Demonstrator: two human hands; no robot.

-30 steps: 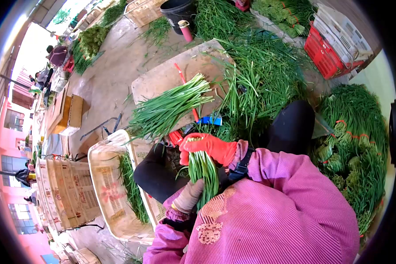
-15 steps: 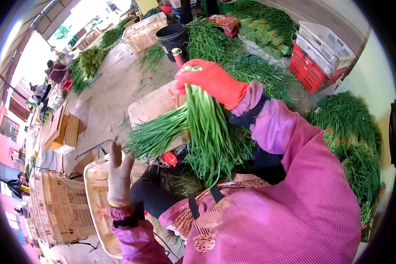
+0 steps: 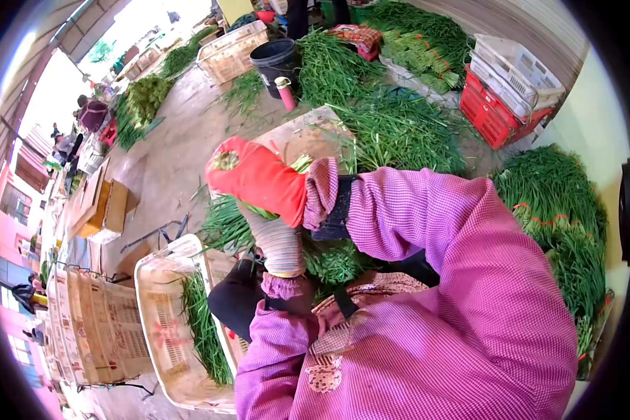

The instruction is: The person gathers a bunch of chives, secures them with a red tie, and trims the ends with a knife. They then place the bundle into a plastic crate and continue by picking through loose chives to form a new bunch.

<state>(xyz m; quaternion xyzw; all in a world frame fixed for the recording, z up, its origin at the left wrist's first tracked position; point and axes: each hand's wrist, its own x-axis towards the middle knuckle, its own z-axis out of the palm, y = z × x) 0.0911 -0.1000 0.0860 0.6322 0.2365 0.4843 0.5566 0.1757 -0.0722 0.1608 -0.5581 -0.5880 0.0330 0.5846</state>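
Note:
My right hand, in a red glove, is closed around a bunch of green chives. Pale stem ends show at the top of the fist, and leaves spread out below it. My left hand, in a pale striped glove, is directly under the right one against the bunch; its fingers are hidden. Behind the red glove lies a wooden board with some pale stems at its near side. More loose greens lie at my lap.
A plastic crate on my left holds some greens. Ahead stand a pink bottle and a black bucket. Piles of chives cover the floor to the right, near a red crate and tied bundles. A cardboard box stands left.
My right hand has moved left and down with the chives. My left hand has come in from the crate side to meet it. Greens in the crate are now visible.

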